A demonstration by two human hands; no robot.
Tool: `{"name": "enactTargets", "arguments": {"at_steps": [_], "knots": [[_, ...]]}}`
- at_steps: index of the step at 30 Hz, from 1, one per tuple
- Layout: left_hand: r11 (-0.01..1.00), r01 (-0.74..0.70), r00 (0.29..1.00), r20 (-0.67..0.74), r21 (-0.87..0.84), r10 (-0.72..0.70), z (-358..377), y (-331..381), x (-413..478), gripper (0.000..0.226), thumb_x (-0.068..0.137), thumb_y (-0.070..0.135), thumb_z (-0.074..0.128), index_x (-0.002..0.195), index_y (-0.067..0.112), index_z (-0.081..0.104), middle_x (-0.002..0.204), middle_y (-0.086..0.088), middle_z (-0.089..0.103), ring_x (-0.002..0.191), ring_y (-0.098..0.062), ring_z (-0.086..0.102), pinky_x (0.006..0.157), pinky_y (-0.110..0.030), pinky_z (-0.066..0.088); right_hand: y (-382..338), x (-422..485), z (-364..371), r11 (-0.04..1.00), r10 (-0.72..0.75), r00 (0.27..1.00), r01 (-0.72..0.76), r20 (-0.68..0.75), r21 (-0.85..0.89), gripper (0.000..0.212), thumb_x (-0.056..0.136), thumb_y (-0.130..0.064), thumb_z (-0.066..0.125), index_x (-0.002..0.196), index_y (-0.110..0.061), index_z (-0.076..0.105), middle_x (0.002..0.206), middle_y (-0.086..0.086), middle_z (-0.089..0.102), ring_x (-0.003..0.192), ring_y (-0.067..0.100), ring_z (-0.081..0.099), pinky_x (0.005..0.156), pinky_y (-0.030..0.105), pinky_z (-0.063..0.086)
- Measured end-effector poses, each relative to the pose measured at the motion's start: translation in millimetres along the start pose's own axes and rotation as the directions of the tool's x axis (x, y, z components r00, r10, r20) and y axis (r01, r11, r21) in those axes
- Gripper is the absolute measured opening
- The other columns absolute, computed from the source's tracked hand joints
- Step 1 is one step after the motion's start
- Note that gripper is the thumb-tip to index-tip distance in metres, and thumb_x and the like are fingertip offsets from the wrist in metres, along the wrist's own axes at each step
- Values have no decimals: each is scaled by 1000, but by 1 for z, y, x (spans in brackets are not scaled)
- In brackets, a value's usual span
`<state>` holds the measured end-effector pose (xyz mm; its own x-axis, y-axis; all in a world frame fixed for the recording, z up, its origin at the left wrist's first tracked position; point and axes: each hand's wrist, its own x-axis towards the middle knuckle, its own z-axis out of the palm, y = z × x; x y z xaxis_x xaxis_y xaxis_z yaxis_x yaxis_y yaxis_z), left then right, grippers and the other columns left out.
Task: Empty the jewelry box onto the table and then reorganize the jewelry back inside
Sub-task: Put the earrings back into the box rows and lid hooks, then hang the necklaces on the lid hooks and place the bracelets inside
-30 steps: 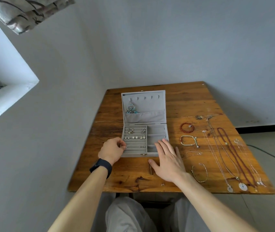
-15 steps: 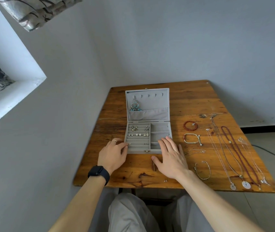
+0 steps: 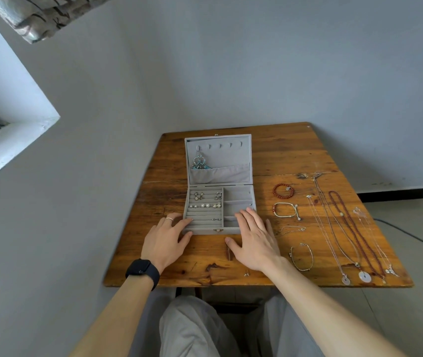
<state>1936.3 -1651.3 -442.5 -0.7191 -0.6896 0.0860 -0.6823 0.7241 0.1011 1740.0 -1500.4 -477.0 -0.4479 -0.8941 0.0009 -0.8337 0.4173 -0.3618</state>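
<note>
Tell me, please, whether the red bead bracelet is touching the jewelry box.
Apart. The head view shows the red bead bracelet lying on the table to the right of the jewelry box, with bare wood between them.

1. jewelry box (image 3: 218, 161): plain pale grey, inside and out.
2. table (image 3: 282, 150): orange-brown wood, dark grain streaks.
3. bracelet (image 3: 283, 191), right of centre: red beads.
4. watch (image 3: 142, 270), lower left: black.
5. curtain (image 3: 45, 16), upper left: grey-and-cream streaks.

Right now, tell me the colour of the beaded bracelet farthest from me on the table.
The beaded bracelet is dark red; the head view shows it best.
</note>
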Motion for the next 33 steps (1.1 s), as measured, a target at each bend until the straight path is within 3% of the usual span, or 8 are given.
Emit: {"name": "enactTargets", "arguments": {"at_steps": [10,17,21,29,33], "knots": [[1000,-1,1000,-21,-1,1,6,1,-5,48,103,46,44,148,31,46,148,4,47,130,-17,48,95,-34,50,1,-7,-8,999,-48,998,48,39,-5,77,97,-62,36,158,-23,10,166,-6,2,151,11,-13,124,49,5],[999,43,995,-84,-25,-45,13,6,-28,47,97,45,57,138,24,59,140,0,58,120,-19,57,86,-35,55,-2,-20,-12,997,-78,994,79,82,-6,76,98,-64,28,159,-24,8,167,-7,-1,151,8,-15,124,45,2],[998,56,994,-92,-28,-58,14,9,-44,50,97,46,56,141,25,56,142,1,55,120,-19,56,85,-35,54,-4,-29,-11,997,-82,992,81,99,11,76,99,-65,25,159,-24,3,166,-8,-5,150,7,-16,124,42,1],[988,77,984,-149,-133,-97,12,16,-42,56,95,48,58,145,23,51,148,-1,46,129,-20,50,87,-37,57,-4,-26,-24,995,-89,983,94,158,-25,76,99,-65,21,159,-21,4,167,-6,-1,152,9,-10,124,42,9],[985,21,976,-209,-174,-57,6,35,-25,52,94,43,61,142,24,53,145,-3,49,127,-22,52,87,-38,56,-3,-25,-25,994,-107,985,108,136,2,74,99,-63,24,159,-21,10,166,-7,5,152,10,-4,122,44,14]]}}
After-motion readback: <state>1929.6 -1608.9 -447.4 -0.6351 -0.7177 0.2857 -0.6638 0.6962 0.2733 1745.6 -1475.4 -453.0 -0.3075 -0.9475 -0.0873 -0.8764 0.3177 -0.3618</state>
